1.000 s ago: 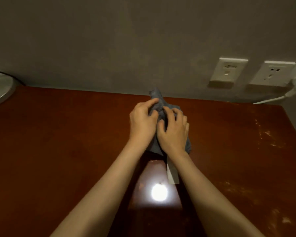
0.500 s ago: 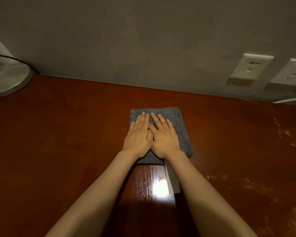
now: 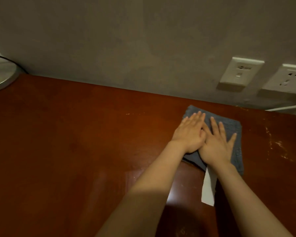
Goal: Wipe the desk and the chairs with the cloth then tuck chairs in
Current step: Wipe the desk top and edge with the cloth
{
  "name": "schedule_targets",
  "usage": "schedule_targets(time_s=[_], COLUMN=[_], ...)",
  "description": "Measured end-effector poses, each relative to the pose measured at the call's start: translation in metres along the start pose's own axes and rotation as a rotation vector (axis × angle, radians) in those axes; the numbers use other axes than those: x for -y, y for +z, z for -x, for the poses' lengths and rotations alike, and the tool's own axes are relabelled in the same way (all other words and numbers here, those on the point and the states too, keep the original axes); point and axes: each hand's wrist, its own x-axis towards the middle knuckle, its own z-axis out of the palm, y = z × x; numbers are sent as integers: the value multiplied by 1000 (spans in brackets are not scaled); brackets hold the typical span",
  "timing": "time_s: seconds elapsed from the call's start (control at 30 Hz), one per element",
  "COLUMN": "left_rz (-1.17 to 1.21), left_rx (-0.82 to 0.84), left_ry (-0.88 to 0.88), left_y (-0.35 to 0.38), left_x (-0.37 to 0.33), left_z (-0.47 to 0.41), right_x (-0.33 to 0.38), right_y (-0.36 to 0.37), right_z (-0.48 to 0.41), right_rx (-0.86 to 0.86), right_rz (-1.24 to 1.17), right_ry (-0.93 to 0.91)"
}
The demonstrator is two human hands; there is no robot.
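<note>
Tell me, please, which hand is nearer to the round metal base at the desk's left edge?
Left. The left hand lies flat on the cloth, on the side toward the metal base; the right hand lies beside it, farther away.

one grey cloth [image 3: 236, 132], two hands, left [image 3: 189, 134] and right [image 3: 217, 144], one desk [image 3: 75, 142], two wall sockets [image 3: 240, 72], one white tag [image 3: 208, 190]

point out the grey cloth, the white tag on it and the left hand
folded grey cloth [image 3: 236, 129]: head view, bare far right corner
white tag [image 3: 208, 190]: head view, middle of the strip
left hand [image 3: 189, 134]: head view, back of the hand
</note>
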Motion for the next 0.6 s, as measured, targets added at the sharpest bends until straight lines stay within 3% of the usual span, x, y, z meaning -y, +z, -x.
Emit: schedule_targets(time_s=[0.17, 0.3, 0.4, 0.53, 0.6], left_rz=[159, 290, 316, 273, 207], left_rx=[-356, -410, -570, -810, -852], left_ry=[-380, -204, -112, -195, -265], left_y=[4, -14, -33, -54, -66], left_x=[-1, -15, -16, 32, 66], left_z=[3, 11, 37, 80, 99], right_x=[0, -1, 14, 81, 120], right_y=[-3, -11, -12, -9, -2], right_z=[0, -1, 11, 23, 28], right_rx=[-143, -201, -302, -249, -194], right_rz=[-120, -244, -384, -454, -421], right_ry=[182, 140, 34, -190, -316])
